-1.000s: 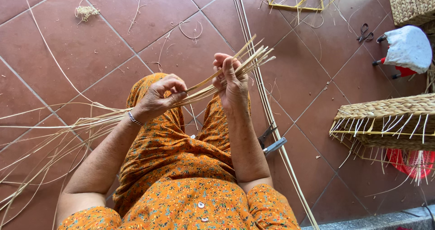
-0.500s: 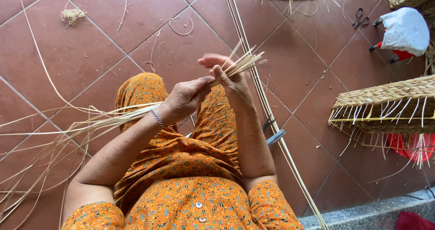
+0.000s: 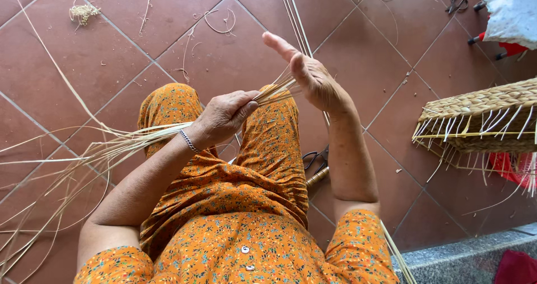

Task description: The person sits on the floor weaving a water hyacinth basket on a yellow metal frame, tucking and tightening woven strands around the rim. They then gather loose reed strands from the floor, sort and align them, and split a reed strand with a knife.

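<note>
My left hand is closed around a bundle of thin pale reed strips that fans out to the left over my knee and the floor. The near ends of the strips stick out past my fingers toward my right hand. That hand is raised with its fingers straight and apart, its palm pressed flat against the strip ends. I sit in orange flowered clothing above a red tiled floor.
A half-woven straw basket with loose ends stands at right. Black scissors lie by my right knee, another pair far right. Long reeds run across the tiles. A white cloth bundle sits top right.
My left hand slid along the bundle, so less of the strip ends shows. My right hand opened flat against those ends. The view has tilted slightly.
</note>
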The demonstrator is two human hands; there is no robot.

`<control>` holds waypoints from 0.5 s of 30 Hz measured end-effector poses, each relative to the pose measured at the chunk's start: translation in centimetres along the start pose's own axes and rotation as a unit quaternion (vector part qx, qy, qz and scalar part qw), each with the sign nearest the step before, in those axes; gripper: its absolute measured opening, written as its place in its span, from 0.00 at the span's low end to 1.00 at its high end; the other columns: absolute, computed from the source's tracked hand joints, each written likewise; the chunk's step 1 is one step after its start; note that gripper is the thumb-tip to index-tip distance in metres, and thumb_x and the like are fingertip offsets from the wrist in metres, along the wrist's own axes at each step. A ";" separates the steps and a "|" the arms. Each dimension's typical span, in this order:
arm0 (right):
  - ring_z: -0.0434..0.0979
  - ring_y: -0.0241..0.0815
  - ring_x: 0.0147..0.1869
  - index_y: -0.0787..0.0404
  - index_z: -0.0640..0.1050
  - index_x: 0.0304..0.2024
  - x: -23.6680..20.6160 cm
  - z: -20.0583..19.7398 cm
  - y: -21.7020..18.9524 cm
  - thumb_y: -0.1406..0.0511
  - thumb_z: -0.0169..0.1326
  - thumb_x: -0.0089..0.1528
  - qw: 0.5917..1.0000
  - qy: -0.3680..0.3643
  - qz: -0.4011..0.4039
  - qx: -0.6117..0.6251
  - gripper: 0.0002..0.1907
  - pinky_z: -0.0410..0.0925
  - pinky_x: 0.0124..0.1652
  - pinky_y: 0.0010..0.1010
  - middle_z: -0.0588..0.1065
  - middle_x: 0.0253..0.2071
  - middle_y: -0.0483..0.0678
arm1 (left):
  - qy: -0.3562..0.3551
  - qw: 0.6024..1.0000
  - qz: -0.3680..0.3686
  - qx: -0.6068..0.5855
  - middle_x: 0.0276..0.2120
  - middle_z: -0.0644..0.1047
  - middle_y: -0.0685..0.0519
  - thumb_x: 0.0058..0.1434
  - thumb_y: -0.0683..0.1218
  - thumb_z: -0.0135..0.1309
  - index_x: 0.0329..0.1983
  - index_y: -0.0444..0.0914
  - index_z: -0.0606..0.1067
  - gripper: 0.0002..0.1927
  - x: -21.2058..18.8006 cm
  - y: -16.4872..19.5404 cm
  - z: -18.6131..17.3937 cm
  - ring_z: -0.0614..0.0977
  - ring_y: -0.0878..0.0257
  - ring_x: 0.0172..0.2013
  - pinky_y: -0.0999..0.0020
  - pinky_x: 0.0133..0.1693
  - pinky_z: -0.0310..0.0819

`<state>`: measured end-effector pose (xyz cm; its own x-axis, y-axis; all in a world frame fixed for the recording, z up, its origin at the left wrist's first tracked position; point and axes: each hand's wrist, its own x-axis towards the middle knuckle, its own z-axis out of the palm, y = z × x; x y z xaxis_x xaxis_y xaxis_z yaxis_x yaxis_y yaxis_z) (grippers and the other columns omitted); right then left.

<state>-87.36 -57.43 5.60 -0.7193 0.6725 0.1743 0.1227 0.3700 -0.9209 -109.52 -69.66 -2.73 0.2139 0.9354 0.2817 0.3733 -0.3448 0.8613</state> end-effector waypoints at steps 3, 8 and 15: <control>0.55 0.47 0.85 0.63 0.60 0.76 -0.3 0.0 -0.4 0.33 0.29 0.69 0.997 0.044 0.000 0.062 0.50 0.47 0.80 0.45 0.63 0.78 0.53 | -0.008 1.000 -0.028 0.004 0.37 0.79 0.44 0.73 0.48 0.49 0.60 0.38 0.75 0.16 -0.1 -0.2 -0.2 0.83 0.52 0.37 0.62 0.42 0.78; 0.61 0.46 0.81 0.65 0.61 0.76 -0.8 1.3 -0.1 0.32 0.30 0.69 0.996 0.078 0.001 0.045 0.51 0.54 0.77 0.43 0.66 0.75 0.54 | -0.002 1.000 -0.009 0.008 0.35 0.77 0.44 0.73 0.47 0.51 0.58 0.36 0.75 0.15 -0.1 -1.0 -0.3 0.80 0.54 0.34 0.62 0.39 0.76; 0.75 0.35 0.45 0.64 0.71 0.69 -3.1 1.8 3.3 0.44 0.50 0.71 0.966 0.216 -0.011 0.143 0.36 0.69 0.41 0.24 0.75 0.55 0.51 | 0.091 0.996 0.013 -0.002 0.34 0.78 0.47 0.72 0.44 0.55 0.53 0.38 0.77 0.09 0.0 -2.2 0.0 0.81 0.57 0.31 0.64 0.35 0.76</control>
<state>-85.90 -59.46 1.37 -0.3599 0.8939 0.2672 -0.1278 0.2365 -0.9632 -110.34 -68.88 -4.59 0.0558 0.9250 0.3758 0.3667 -0.3690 0.8540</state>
